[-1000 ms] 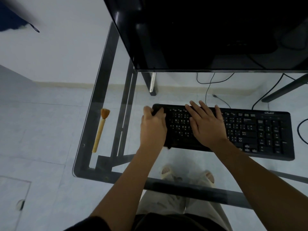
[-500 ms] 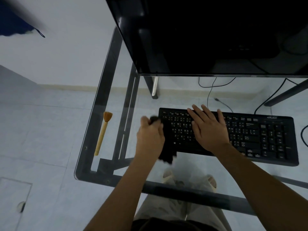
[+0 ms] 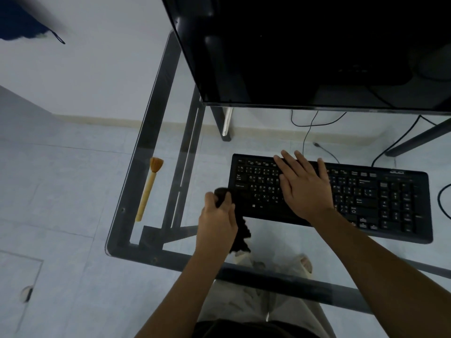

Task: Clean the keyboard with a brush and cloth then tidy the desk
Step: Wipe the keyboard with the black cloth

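- Head view: the keyboard [image 3: 390, 203] lies on the glass desk [image 3: 122, 247] with its long axis running left to right, the right end slightly nearer the person, and its key rows facing up.
- The brush [image 3: 147, 191] lies on the left part of the desk, well apart from the keyboard. Its long axis runs near to far, with the bristles at the far end and leaning a little right.
- The left hand [image 3: 217, 223] is palm down at the keyboard's near left corner. Its fingers are curled tight around a black cloth [image 3: 241, 232], which bunches above the knuckles and hangs below the hand past the keyboard's front edge.
- The right hand [image 3: 305, 191] lies flat on the left half of the keys. Its fingers are straight, slightly spread and pointing away and a little left, and they grip nothing.
- Both forearms reach in from the bottom, the right one crossing the keyboard's front edge.
- A second ago the left hand and cloth sat on the keyboard's left end; now they are off that end and nearer the person.
- The right hand keeps its flat press on the keys, and the brush is in the same spot.
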